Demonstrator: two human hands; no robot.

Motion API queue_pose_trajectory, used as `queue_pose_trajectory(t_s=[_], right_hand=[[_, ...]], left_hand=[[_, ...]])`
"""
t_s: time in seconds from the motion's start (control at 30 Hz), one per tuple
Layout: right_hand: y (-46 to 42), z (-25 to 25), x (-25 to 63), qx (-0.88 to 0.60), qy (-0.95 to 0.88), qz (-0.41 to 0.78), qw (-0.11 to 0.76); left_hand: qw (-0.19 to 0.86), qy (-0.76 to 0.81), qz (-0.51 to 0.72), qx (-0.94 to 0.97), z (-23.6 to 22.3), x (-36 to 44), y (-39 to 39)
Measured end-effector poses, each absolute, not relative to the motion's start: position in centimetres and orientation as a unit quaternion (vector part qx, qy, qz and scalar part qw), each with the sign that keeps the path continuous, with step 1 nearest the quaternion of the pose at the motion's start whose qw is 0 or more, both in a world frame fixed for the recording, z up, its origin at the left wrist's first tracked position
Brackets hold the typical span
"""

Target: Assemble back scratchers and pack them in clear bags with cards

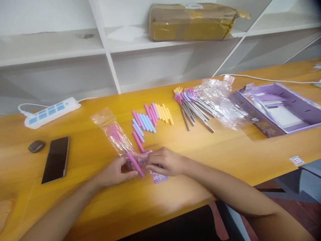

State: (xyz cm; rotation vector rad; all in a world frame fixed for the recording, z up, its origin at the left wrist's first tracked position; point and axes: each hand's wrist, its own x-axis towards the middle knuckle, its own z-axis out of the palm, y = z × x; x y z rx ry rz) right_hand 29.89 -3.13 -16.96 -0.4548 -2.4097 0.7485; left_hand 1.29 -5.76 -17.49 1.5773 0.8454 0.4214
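A pink back scratcher (pixel 135 164) with a hand-shaped head lies inside a clear plastic bag (pixel 102 117) on the table. My left hand (pixel 117 172) is curved around the lower left side of the bag, thumb and fingers closed on it beside the pink handle. From the right, my right hand (pixel 167 161) pinches the bag near its lower end; its fingertips are partly hidden. Under and beside that hand, a small purple printed card (pixel 159 178) shows. Just beyond the bag lie several loose tubes: pink (pixel 138 141), blue (pixel 138 130) and yellow (pixel 169 116).
Back scratchers with bare metal rods (pixel 198 108) are piled behind, next to crumpled plastic bags (pixel 232 112). A purple box (pixel 265 125) stands at right. On the left are a phone (pixel 55 160), a dark case (pixel 36 146) and a power strip (pixel 52 112). A taped parcel (pixel 190 23) sits on the shelf.
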Motion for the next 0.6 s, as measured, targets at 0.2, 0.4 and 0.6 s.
queue_pose_trajectory(t_s=[0.2, 0.4, 0.6], right_hand=[[-4.2, -16.6, 29.6, -0.259, -0.753, 0.519, 0.311], [-5.5, -16.9, 28.4, -0.275, -0.668, 0.623, 0.301], [-5.5, -16.5, 28.1, -0.256, -0.675, 0.633, 0.280]], left_hand=[[0.510, 0.292, 0.090, 0.804, -15.2, 3.0, -5.9], [0.456, 0.223, 0.092, 0.857, -14.0, 4.3, -6.2], [0.545, 0.303, 0.223, 0.750, -16.3, 2.8, -6.4]])
